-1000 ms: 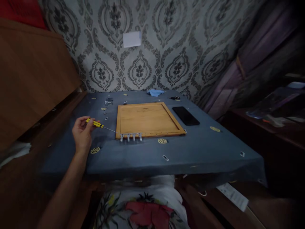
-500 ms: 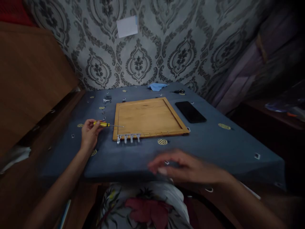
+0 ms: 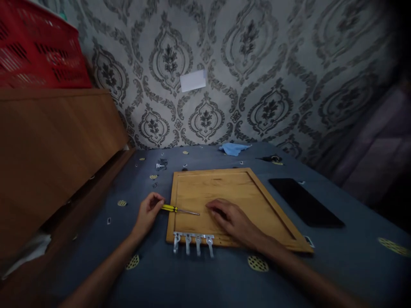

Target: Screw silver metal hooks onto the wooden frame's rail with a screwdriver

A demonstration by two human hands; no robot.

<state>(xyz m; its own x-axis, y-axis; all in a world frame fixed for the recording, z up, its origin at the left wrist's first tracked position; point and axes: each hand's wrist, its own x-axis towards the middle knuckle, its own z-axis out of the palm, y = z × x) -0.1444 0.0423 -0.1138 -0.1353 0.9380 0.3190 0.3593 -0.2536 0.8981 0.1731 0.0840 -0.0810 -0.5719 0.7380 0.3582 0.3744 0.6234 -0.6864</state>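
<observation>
A wooden board (image 3: 244, 188) with a raised rim lies on a blue-covered table (image 3: 337, 265). A metal rack of hooks (image 3: 192, 241) is fixed along the board's near edge. My left hand (image 3: 148, 211) is closed on a yellow-handled screwdriver (image 3: 178, 209), whose thin shaft points right over the board's left part. My right hand (image 3: 229, 218) rests on the board just right of the screwdriver's tip, fingers bent down onto the wood; what lies under the fingertips is hidden.
A black phone (image 3: 305, 201) lies right of the board. A blue cloth (image 3: 233, 148) and a small dark tool (image 3: 269, 158) sit near the patterned wall. Small metal parts (image 3: 160, 164) lie at the back left. Wooden furniture (image 3: 54, 145) with a red crate (image 3: 35, 55) stands left.
The view has come closer to the table. My right hand came up from the table's near edge onto the board. My left hand moved the screwdriver right, over the board's left edge.
</observation>
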